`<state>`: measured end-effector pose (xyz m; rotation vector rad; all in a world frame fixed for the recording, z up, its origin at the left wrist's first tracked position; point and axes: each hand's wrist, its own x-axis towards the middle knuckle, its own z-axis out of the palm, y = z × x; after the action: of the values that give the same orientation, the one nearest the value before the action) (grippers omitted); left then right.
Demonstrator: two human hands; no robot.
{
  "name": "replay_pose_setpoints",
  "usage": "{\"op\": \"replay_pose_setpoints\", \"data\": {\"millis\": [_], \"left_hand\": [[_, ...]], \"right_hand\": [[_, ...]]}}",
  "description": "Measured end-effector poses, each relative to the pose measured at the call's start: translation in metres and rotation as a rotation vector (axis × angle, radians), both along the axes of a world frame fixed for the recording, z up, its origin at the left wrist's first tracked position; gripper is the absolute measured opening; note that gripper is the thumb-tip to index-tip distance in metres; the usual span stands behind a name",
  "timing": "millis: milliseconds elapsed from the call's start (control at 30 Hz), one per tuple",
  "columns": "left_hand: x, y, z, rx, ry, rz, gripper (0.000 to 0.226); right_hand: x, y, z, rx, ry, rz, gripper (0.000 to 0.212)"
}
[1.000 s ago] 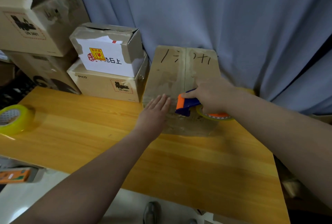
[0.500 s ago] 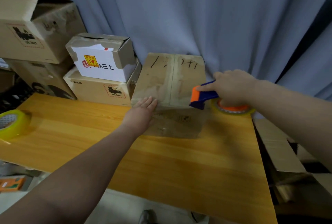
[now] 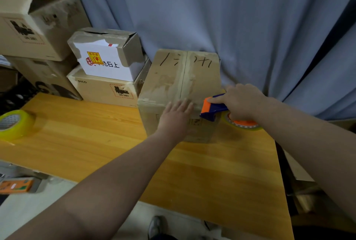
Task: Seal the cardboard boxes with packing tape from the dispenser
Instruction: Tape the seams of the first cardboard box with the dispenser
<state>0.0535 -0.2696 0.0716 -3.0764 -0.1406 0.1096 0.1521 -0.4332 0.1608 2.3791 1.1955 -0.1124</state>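
Taking twelve o'clock as straight ahead of the person, toward the curtain (image 3: 231, 18), a spare roll of yellowish tape (image 3: 14, 124) lies at the far nine o'clock edge of the wooden table (image 3: 96, 143). Behind it, at about ten o'clock, a pile of other cartons (image 3: 104, 83) leans against the curtain.

The box being sealed (image 3: 179, 77) stands at twelve o'clock on the table's far side, touching that pile on its left. It is plain brown cardboard, scuffed, with pale strips of old tape and black handwriting across the far end of its top. The two top flaps meet in a seam that runs from six to twelve, straight away from the person.

The left hand (image 3: 176, 118) lies flat over the box's near top edge, its fingers straight and close together, their tips right at the near end of the seam.

Just beside those fingertips, at three o'clock, sits the orange-and-blue head of the tape dispenser (image 3: 213, 109), against the box's near right corner with its roll trailing off toward three. The right hand (image 3: 242, 103) has its fingers curled tight round the handle.

So the seam lies at about ten o'clock from the dispenser head, and the right hand is the nearer to work it. I'd guess the head must shift left onto the seam, then run toward twelve.
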Motion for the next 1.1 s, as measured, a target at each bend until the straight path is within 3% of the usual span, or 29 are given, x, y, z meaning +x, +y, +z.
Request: {"op": "replay_pose_setpoints", "data": {"millis": [100,267,433,500,633,767,967,1100], "left_hand": [[-0.002,0.010,-0.002,-0.047,-0.048,-0.025,0.079],[-0.027,0.072,0.000,0.034,-0.029,0.086,0.079],[-0.033,0.102,0.005,0.077,0.008,0.199,0.081],[-0.031,0.093,0.008,0.114,0.023,0.166,0.086],[-0.024,0.049,-0.003,0.079,0.012,-0.106,0.076],[-0.023,0.047,-0.003,0.015,0.006,-0.043,0.073],[-0.025,0.045,0.002,0.014,0.026,-0.021,0.073],[-0.025,0.041,0.000,0.051,0.026,-0.022,0.074]], "right_hand": [[-0.001,0.000,-0.002,0.008,0.012,0.003,0.069],[-0.008,0.005,0.003,0.035,0.060,-0.027,0.072],[-0.037,0.040,-0.004,0.105,0.086,-0.025,0.058],[-0.038,0.049,-0.001,0.088,0.102,-0.038,0.057],[-0.039,0.050,0.012,-0.003,0.108,-0.045,0.058],[-0.033,0.062,0.018,-0.102,0.149,0.002,0.062],[-0.036,0.043,0.042,-0.035,-0.039,0.125,0.065],[-0.035,-0.020,0.045,-0.114,0.003,-0.016,0.066]]}}
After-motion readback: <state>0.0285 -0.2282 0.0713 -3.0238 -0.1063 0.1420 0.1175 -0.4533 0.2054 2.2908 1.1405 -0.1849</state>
